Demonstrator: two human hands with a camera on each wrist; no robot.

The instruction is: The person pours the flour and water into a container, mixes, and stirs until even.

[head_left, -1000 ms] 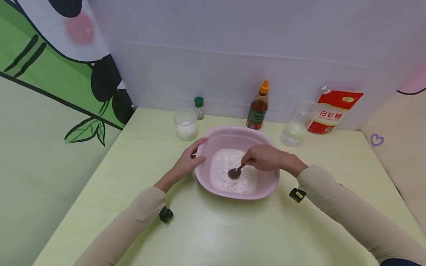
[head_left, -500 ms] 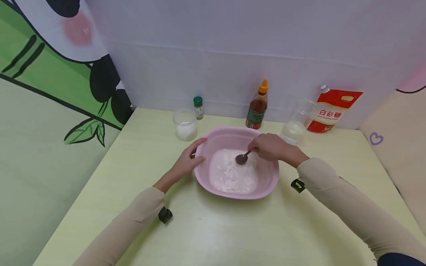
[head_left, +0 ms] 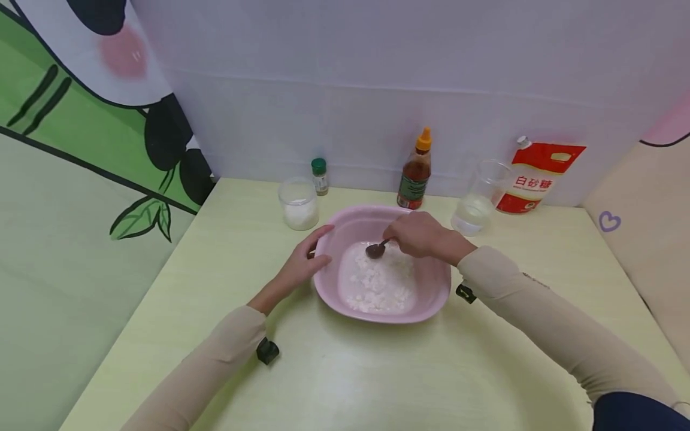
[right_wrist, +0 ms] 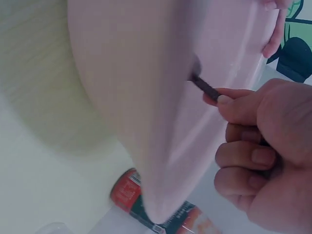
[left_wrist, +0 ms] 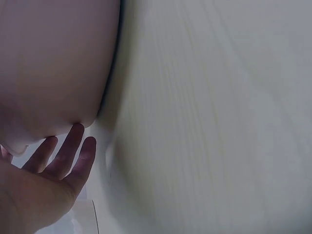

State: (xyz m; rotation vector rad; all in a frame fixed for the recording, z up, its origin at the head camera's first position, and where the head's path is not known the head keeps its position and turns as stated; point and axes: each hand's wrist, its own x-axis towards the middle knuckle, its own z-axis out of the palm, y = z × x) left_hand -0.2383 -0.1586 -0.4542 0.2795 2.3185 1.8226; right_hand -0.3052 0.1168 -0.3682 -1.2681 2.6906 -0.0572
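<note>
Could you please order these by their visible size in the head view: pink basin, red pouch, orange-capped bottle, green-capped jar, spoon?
Largest to smallest:
pink basin
red pouch
orange-capped bottle
green-capped jar
spoon (visible part only; the right hand hides some handle)

Pink basin (head_left: 433,287), rounded oblong w/ smooth rim, sits upright on the desk (head_left: 350,371); I've its L rim in my L grip (head_left: 293,266). White lumpy stuff (head_left: 377,290) covers much of its bottom, loose clumps & bits. Spoon (head_left: 375,251): sm., dark, bowl nr the far edge of the white, handle slanting up, pinched in my R grip (head_left: 417,235).
</note>
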